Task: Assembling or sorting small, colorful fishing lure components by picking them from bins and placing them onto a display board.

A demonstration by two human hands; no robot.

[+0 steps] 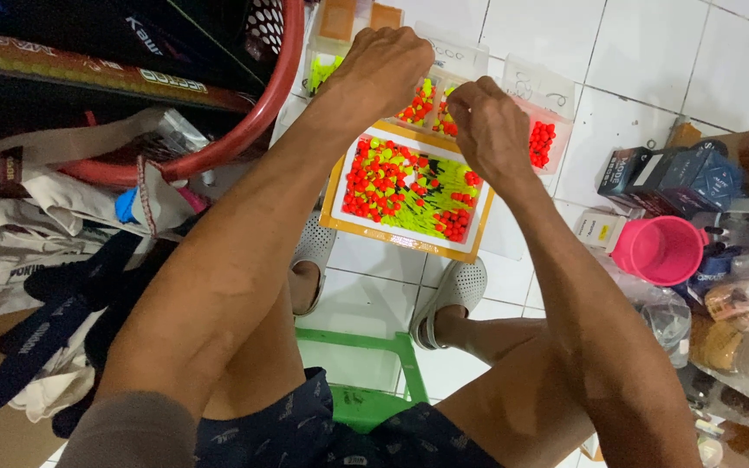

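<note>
My left hand [385, 62] and my right hand [489, 130] hover close together above a shallow white tray with an orange rim [337, 186] on the floor. The tray is filled with several small red and neon-yellow fishing floats [392, 182]. Both hands have their fingers curled inward; what the fingertips pinch is hidden behind the hands. Past the hands stand clear plastic containers [550, 130] holding more red and yellow floats.
I sit on a green stool [392, 381] with sandalled feet [457, 295] on white floor tiles. A red basket [244, 121] and cloth bags lie left. A pink cup [659, 250], dark boxes [669, 178] and plastic packets crowd the right.
</note>
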